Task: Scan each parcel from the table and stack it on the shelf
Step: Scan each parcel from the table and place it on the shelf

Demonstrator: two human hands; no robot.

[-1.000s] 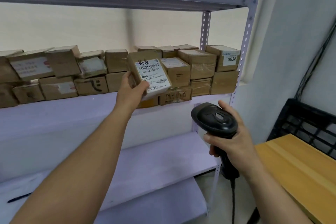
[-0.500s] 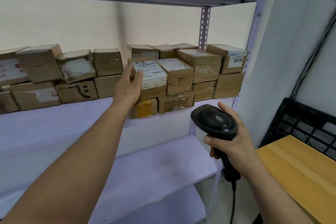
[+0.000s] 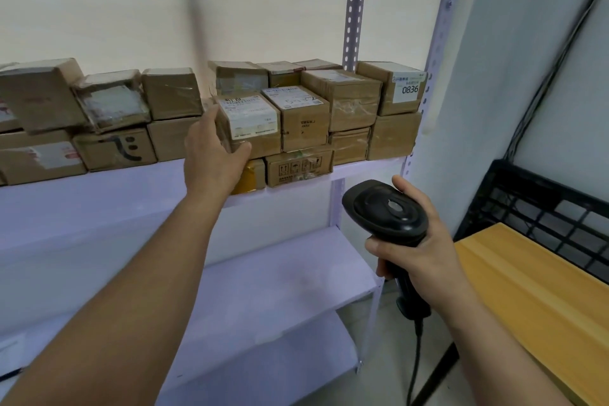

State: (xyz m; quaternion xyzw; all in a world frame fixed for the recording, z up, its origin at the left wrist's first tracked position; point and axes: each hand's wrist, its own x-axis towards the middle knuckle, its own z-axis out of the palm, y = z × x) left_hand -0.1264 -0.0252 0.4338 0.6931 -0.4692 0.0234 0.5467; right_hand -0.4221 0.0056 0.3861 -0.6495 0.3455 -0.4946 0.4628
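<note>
- Left hand (image 3: 214, 158): wrapped round the left side and lower front corner of a cardboard parcel (image 3: 252, 125), thumb under the front edge, fingers hidden behind the box.
- Parcel: brown carton with white printed label on top, handwriting above the label; seated on the second tier of the stack, atop a yellow-taped box (image 3: 252, 174), pressed against a neighbouring labelled box (image 3: 298, 118) on the right.
- Right hand (image 3: 418, 254): closed round the grip of a black barcode scanner (image 3: 385, 211), thumb raised along the head's right edge; scanner head facing up, well below and right of the parcel, black cable (image 3: 416, 362) trailing down from the handle.
- Middle shelf (image 3: 99, 201): pale lilac board carrying cartons two tiers high along the back wall; box printed with handling symbols (image 3: 298, 168) at the front lower tier; box marked 0836 (image 3: 392, 87) at the upper right end by the perforated upright (image 3: 352, 29).
- Left run of the shelf: box with curved black mark (image 3: 115, 150) on the lower tier, tilted film-wrapped box (image 3: 110, 103) above it, further cartons toward the frame edge.
- Lower shelf (image 3: 280, 280): lilac board beneath.
- Right of the rack: wooden table (image 3: 540, 300) edge, black plastic crate (image 3: 553, 214) behind it, grey wall with dark cables.
</note>
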